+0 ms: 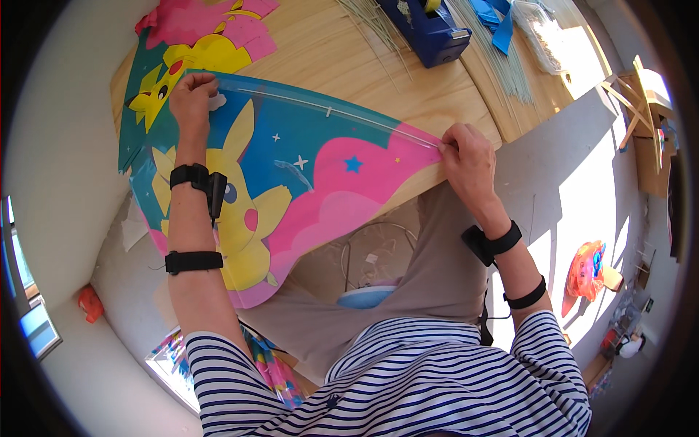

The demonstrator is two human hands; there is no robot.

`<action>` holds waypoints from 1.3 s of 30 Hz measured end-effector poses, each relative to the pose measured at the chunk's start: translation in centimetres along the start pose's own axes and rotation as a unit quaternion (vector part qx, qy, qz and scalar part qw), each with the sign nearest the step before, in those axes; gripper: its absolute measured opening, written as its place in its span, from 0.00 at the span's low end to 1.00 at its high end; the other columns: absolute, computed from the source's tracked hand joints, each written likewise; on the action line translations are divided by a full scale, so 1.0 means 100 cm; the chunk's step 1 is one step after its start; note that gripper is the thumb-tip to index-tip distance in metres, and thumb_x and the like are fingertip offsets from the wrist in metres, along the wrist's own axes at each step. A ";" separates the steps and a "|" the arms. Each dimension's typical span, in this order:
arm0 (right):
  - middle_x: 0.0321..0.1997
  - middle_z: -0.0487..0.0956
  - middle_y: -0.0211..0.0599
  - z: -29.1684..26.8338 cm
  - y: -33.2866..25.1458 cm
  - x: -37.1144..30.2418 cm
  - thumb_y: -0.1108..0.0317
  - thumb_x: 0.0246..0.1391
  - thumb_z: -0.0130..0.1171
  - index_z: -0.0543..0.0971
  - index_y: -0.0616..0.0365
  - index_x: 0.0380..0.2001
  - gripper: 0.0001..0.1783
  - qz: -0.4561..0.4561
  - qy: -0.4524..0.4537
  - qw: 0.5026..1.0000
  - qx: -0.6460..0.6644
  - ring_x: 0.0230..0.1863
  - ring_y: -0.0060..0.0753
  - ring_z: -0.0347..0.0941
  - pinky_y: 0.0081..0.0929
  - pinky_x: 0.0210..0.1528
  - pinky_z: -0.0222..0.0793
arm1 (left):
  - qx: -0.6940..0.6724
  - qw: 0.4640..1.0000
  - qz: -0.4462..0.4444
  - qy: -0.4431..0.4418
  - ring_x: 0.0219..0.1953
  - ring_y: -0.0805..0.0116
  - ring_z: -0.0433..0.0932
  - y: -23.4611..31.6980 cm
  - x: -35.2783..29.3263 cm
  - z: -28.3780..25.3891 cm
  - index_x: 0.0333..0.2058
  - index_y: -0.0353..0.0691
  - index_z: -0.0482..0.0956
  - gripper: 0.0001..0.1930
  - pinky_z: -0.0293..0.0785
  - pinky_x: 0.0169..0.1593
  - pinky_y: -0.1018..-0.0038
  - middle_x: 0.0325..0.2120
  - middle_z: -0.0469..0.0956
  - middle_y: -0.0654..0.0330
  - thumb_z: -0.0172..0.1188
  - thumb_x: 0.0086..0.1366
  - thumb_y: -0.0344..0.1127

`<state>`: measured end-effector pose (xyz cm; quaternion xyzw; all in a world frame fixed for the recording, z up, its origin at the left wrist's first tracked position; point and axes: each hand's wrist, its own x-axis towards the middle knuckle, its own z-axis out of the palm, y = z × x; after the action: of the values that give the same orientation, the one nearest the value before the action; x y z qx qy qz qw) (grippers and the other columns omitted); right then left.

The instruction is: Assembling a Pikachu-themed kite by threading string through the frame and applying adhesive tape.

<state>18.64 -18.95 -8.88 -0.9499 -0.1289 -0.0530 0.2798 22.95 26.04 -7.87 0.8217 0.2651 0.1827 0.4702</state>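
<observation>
A printed kite sheet (255,167) in teal, pink and yellow lies over the table's near edge and hangs toward my lap. It shows a yellow cartoon figure with long ears. Along its upper edge runs a thin white rod (291,100) with a strip of clear tape over it. At the strip's left end my left hand (191,102) is closed, fingertips pinched down on the sheet's edge. My right hand (470,162) pinches the clear tape at the sheet's right corner, thumb against fingers. A small clear scrap (295,175) sits on the sheet.
More printed sheets (211,47) lie at the far left of the wooden table (306,44). A blue tape dispenser (429,33) stands at the back, with thin pale rods (502,65) beside it. Farther right are blue strips (502,33) and a clear plastic box (539,36).
</observation>
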 end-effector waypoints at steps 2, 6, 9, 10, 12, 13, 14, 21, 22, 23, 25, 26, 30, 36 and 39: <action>0.27 0.76 0.39 0.000 0.000 0.000 0.74 0.45 0.63 0.74 0.57 0.26 0.06 -0.011 0.003 1.000 -0.003 0.35 0.47 0.74 0.42 0.38 0.65 | -0.002 1.000 0.003 -0.001 0.28 0.73 0.78 -0.002 0.001 -0.002 0.33 0.33 0.84 0.07 0.75 0.35 0.77 0.27 0.82 0.60 0.64 0.53 0.23; 0.28 0.76 0.39 0.001 0.002 -0.002 0.74 0.45 0.63 0.74 0.57 0.26 0.07 -0.019 0.004 1.000 -0.013 0.35 0.46 0.74 0.42 0.38 0.64 | -0.001 1.000 0.004 0.000 0.27 0.74 0.77 -0.003 0.001 0.000 0.32 0.33 0.83 0.06 0.74 0.34 0.78 0.27 0.81 0.61 0.64 0.53 0.23; 0.28 0.76 0.39 0.002 0.003 -0.003 0.74 0.45 0.63 0.74 0.57 0.26 0.07 -0.022 0.008 1.000 -0.020 0.36 0.47 0.74 0.42 0.39 0.64 | -0.012 1.000 0.002 0.004 0.27 0.74 0.77 -0.005 0.003 0.001 0.31 0.33 0.83 0.06 0.74 0.34 0.78 0.26 0.81 0.61 0.64 0.53 0.22; 0.28 0.76 0.39 0.002 0.002 -0.003 0.74 0.45 0.63 0.74 0.56 0.26 0.07 -0.022 0.008 1.000 -0.020 0.36 0.47 0.74 0.42 0.39 0.64 | -0.008 1.000 -0.001 -0.004 0.28 0.74 0.78 -0.007 0.004 0.000 0.33 0.33 0.83 0.06 0.74 0.35 0.78 0.27 0.81 0.61 0.64 0.54 0.23; 0.28 0.76 0.39 0.003 0.002 -0.003 0.74 0.44 0.64 0.74 0.56 0.26 0.07 -0.020 0.008 1.000 -0.018 0.36 0.47 0.74 0.42 0.39 0.64 | 0.001 1.000 -0.008 -0.019 0.30 0.74 0.78 -0.009 0.005 -0.003 0.36 0.35 0.84 0.07 0.75 0.37 0.79 0.29 0.82 0.61 0.65 0.57 0.23; 0.28 0.76 0.39 0.003 0.002 -0.003 0.74 0.44 0.64 0.74 0.56 0.26 0.07 -0.021 0.007 1.000 -0.017 0.36 0.47 0.74 0.42 0.39 0.64 | 0.000 1.000 -0.009 -0.018 0.30 0.74 0.78 -0.010 0.006 -0.003 0.36 0.35 0.84 0.07 0.75 0.37 0.79 0.29 0.82 0.61 0.65 0.57 0.23; 0.28 0.76 0.39 0.003 0.002 -0.003 0.74 0.44 0.64 0.74 0.56 0.26 0.07 -0.021 0.007 1.000 -0.015 0.36 0.47 0.74 0.42 0.39 0.64 | -0.001 1.000 -0.009 -0.016 0.30 0.74 0.78 -0.012 0.006 -0.003 0.36 0.35 0.84 0.07 0.75 0.37 0.79 0.29 0.82 0.62 0.65 0.57 0.23; 0.28 0.76 0.40 0.003 0.003 -0.003 0.74 0.44 0.64 0.74 0.57 0.25 0.07 -0.017 0.010 1.000 -0.013 0.35 0.48 0.73 0.43 0.38 0.64 | -0.013 1.000 -0.001 0.001 0.27 0.73 0.78 -0.004 0.002 0.002 0.31 0.32 0.84 0.06 0.73 0.34 0.78 0.26 0.82 0.60 0.64 0.53 0.22; 0.28 0.76 0.40 0.003 0.003 -0.003 0.74 0.44 0.64 0.74 0.57 0.25 0.07 -0.016 0.010 1.000 -0.016 0.35 0.48 0.73 0.43 0.38 0.64 | -0.006 1.000 -0.004 -0.002 0.28 0.73 0.78 -0.004 0.002 0.001 0.33 0.33 0.84 0.06 0.74 0.35 0.78 0.27 0.82 0.60 0.65 0.54 0.23; 0.28 0.76 0.40 0.002 0.002 -0.003 0.74 0.44 0.64 0.74 0.57 0.25 0.07 -0.016 0.011 1.000 -0.018 0.35 0.48 0.73 0.43 0.38 0.64 | 0.001 1.000 -0.007 -0.006 0.28 0.74 0.78 -0.005 0.003 0.000 0.34 0.34 0.84 0.07 0.74 0.36 0.78 0.28 0.82 0.61 0.65 0.55 0.23; 0.28 0.76 0.40 0.002 0.002 -0.003 0.74 0.44 0.64 0.74 0.57 0.25 0.07 -0.013 0.009 1.000 -0.021 0.35 0.48 0.73 0.43 0.38 0.64 | 0.008 1.000 -0.009 -0.011 0.29 0.74 0.78 -0.006 0.003 0.000 0.35 0.35 0.84 0.07 0.75 0.37 0.79 0.28 0.82 0.61 0.65 0.56 0.23; 0.28 0.76 0.40 0.002 0.002 -0.003 0.74 0.44 0.64 0.74 0.57 0.26 0.07 -0.011 0.007 1.000 -0.022 0.35 0.48 0.73 0.43 0.38 0.64 | 0.007 1.000 -0.008 -0.011 0.29 0.74 0.78 -0.006 0.004 0.000 0.35 0.35 0.84 0.07 0.75 0.37 0.79 0.28 0.82 0.62 0.65 0.56 0.23; 0.28 0.76 0.42 0.005 0.002 -0.002 0.74 0.44 0.63 0.74 0.58 0.25 0.07 -0.018 0.012 1.000 -0.020 0.35 0.49 0.73 0.43 0.37 0.65 | -0.010 1.000 0.002 0.006 0.27 0.73 0.78 -0.005 0.002 0.000 0.31 0.33 0.84 0.06 0.75 0.33 0.78 0.26 0.81 0.60 0.65 0.52 0.22; 0.27 0.74 0.44 0.003 0.001 -0.002 0.76 0.44 0.62 0.73 0.60 0.24 0.07 -0.006 0.014 1.000 0.013 0.33 0.52 0.72 0.45 0.35 0.65 | -0.005 1.000 0.002 0.013 0.25 0.74 0.78 0.003 -0.003 0.004 0.31 0.33 0.83 0.06 0.78 0.30 0.79 0.25 0.81 0.60 0.65 0.52 0.21; 0.26 0.74 0.44 0.003 0.001 -0.002 0.77 0.44 0.62 0.73 0.60 0.24 0.07 -0.006 0.018 1.000 0.010 0.33 0.51 0.72 0.45 0.35 0.65 | 0.012 1.000 0.010 0.016 0.24 0.74 0.78 0.007 -0.005 0.006 0.31 0.32 0.83 0.06 0.77 0.29 0.78 0.24 0.81 0.59 0.64 0.52 0.21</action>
<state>18.49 -18.84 -9.22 -0.9453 -0.1300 -0.0701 0.2909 23.06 25.03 -7.64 0.8270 0.2662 0.1971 0.4543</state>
